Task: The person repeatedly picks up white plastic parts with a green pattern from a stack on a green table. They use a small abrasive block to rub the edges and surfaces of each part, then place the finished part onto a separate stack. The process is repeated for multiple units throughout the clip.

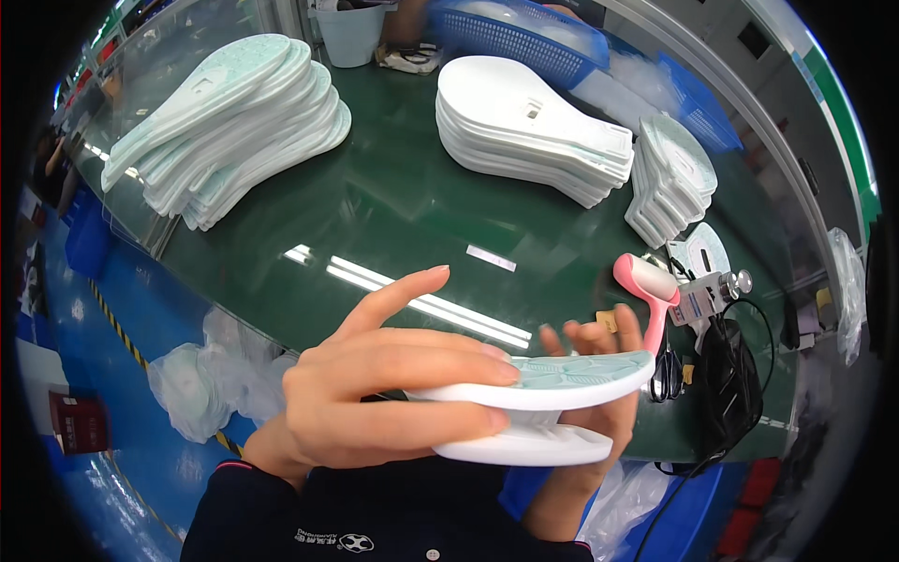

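Note:
Over the near edge of the green table I hold a white plastic piece (552, 398) with a pale green textured top and a second white layer below it, seen nearly edge-on. My left hand (389, 384) grips its left end, with fingertips on the top layer and at the gap between the layers, and one finger raised. Behind the piece, my right hand (609, 412) holds the right part from the far side. Its fingertips show above the top edge; the piece hides most of its palm.
Stacks of white and pale green paddle-shaped panels stand at the left (234, 122), at the back (524, 122) and at the right (670, 178) on the table (393, 215). A pink-handled roller (646, 281), black bag (730, 389) and cable lie right. Blue baskets (520, 37) sit behind.

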### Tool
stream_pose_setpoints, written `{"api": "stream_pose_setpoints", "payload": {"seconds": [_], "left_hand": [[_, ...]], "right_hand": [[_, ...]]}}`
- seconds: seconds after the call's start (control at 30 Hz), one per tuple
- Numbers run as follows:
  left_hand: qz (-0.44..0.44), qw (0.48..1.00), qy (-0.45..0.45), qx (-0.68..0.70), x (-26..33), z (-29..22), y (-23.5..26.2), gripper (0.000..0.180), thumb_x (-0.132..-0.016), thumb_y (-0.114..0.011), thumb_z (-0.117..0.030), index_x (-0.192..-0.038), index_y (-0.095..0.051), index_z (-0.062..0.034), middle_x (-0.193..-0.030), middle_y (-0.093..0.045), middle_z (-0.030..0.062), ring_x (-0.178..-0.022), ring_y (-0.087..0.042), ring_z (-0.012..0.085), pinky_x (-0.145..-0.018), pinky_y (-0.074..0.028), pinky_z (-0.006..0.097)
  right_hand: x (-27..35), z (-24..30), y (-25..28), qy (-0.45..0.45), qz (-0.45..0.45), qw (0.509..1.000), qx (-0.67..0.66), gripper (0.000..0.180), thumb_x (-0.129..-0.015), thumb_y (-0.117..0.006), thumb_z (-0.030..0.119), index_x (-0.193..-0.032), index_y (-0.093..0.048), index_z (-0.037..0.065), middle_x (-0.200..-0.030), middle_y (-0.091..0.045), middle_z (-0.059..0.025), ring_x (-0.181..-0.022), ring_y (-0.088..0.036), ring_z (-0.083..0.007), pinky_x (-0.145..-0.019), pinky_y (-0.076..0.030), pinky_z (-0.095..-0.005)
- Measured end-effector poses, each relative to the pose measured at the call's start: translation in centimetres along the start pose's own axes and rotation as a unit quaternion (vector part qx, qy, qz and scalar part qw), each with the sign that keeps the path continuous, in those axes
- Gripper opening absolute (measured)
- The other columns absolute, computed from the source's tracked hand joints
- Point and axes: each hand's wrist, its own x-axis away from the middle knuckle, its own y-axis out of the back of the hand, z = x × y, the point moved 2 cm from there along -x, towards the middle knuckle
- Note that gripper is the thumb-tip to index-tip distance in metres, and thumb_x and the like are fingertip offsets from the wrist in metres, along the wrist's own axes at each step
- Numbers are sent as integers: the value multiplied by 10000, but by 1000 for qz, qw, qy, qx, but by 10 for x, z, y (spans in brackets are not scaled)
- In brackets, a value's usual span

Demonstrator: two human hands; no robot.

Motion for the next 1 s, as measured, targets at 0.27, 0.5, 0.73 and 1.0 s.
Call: {"api": "stream_pose_setpoints", "payload": {"seconds": [0.27,0.5,0.73,1.0], "left_hand": [[62,997,-18,-43,-2,-9,4,89,-760,-530,-100,-704,-598,-114,-816,-592,94,-781,-591,210,-937,-246,551],[-48,997,-28,-63,8,4,4,411,-642,-686,-256,-993,-521,-120,-1023,-513,190,-1002,-497,271,-930,-250,539],[-35,989,119,77,19,14,-2,874,-492,-798,-261,-1160,-334,57,-1132,-464,211,-1078,-453,311,-967,-176,492],[67,996,19,-50,2,2,3,841,-605,-742,-251,-1152,-210,101,-795,-625,100,-975,-536,264,-950,-163,572]], "right_hand": [[7,30,-17,281,144,866,387,587,-591,-692,376,-1031,-485,48,-906,-585,-112,-995,-493,-295,-925,-275,-508],[2,25,-20,287,160,854,404,274,-564,-717,133,-786,-577,54,-701,-601,-42,-825,-568,-257,-893,-328,-520],[13,14,-4,126,-37,979,154,313,-655,-708,240,-756,-479,52,-678,-502,-28,-893,-505,-203,-921,-293,-555],[6,-5,15,125,79,978,145,151,-693,-639,58,-800,-539,19,-741,-561,-82,-986,-488,-254,-924,-295,-544]]}}
